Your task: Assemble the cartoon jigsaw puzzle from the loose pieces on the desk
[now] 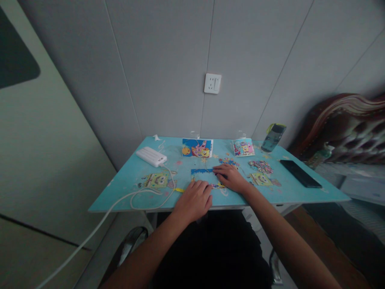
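Note:
On the table in front of me lies a partly joined jigsaw border [200, 171], with a blue strip along its far side and yellow and coloured pieces along its near side. My left hand [195, 197] rests over its near left corner, palm down, fingers slightly bent and lying on it. At the right end of the blue strip, the fingers of my right hand [230, 176] are bent close together on the border pieces; what lies under them is mostly hidden. Loose jigsaw pieces [229, 161] lie just beyond my right hand, and another pile of pieces [261, 166] is farther right.
Two cartoon picture cards, a larger one [197, 148] and a smaller one [243, 147], stand at the back. A white power bank [151, 156] with a looping cable [136, 194] is at left. A bottle [273, 137] and a black phone-like slab [300, 174] are at right on the blue table [120, 190].

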`<state>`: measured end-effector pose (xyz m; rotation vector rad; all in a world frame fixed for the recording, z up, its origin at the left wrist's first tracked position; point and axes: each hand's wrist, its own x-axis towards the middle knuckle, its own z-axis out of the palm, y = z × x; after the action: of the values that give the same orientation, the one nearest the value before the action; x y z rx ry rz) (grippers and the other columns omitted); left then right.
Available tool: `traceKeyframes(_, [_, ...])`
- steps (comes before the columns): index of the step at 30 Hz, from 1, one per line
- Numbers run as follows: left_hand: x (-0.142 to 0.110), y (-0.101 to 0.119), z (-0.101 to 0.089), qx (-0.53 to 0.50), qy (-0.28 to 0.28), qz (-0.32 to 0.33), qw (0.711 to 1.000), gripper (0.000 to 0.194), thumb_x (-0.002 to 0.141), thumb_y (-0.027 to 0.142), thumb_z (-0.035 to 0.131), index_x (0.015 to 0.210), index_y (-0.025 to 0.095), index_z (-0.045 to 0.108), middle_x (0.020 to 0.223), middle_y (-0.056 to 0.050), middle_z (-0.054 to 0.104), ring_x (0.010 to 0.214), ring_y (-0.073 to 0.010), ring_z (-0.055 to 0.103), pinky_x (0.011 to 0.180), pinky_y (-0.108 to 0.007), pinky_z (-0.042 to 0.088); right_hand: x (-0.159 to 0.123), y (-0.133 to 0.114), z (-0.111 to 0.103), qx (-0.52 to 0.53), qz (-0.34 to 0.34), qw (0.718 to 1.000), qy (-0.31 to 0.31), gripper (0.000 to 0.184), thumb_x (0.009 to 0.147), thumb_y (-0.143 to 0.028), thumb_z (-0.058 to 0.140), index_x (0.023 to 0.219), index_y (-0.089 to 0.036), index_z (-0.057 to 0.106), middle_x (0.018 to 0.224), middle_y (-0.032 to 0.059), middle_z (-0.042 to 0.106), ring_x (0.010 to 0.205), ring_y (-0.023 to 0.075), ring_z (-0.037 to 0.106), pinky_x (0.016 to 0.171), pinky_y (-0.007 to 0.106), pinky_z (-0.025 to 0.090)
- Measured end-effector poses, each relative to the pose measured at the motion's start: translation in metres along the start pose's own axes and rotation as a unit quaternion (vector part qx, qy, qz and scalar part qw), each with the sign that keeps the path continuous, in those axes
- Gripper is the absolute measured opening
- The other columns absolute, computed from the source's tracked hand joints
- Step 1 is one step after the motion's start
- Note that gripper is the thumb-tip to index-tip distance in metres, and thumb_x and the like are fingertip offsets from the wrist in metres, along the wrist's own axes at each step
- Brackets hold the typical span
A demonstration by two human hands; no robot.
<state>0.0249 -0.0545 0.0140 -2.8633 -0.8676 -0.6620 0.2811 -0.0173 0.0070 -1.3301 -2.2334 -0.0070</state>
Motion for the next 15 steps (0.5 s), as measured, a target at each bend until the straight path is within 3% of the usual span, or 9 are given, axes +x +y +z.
traceKeyframes(6, [0.0,0.0,0.0,0.002,0.003,0.001,1.0,0.033,0.1,0.03,0.049,0.129,0.018,0.058,0.117,-0.011,0.062,0.113,-0.028,0.056,0.103,-0.048,0.044,0.0,0.008,0.0,0.023,0.041,0.997,0.064,0.034,0.094,-0.019,0.055,0.121,-0.027,0.074,0.122,0.0052,0.074,0.116,0.0256,0.066,0.107,0.045,0.046])
traceKeyframes(11, [0.0,-0.001,-0.001,0.004,0.001,0.006,1.0,0.033,0.1,0.03,0.049,0.129,0.017,0.057,0.117,-0.011,0.062,0.113,-0.0279,0.056,0.104,-0.048,0.043,-0.003,0.021,-0.003,0.021,0.144,0.975,0.167,0.039,0.09,-0.013,0.046,0.115,-0.022,0.076,0.114,0.0086,0.076,0.108,0.0253,0.069,0.099,0.041,0.051])
traceKeyframes(15, [0.0,-0.001,0.0,0.006,0.001,0.004,1.0,0.03,0.101,0.03,0.048,0.126,0.018,0.058,0.116,-0.011,0.062,0.112,-0.0281,0.056,0.104,-0.049,0.043,-0.007,0.028,-0.004,0.005,0.222,0.951,0.215,0.038,0.087,-0.015,0.046,0.108,-0.018,0.078,0.108,0.0102,0.077,0.099,0.0253,0.071,0.093,0.038,0.053])
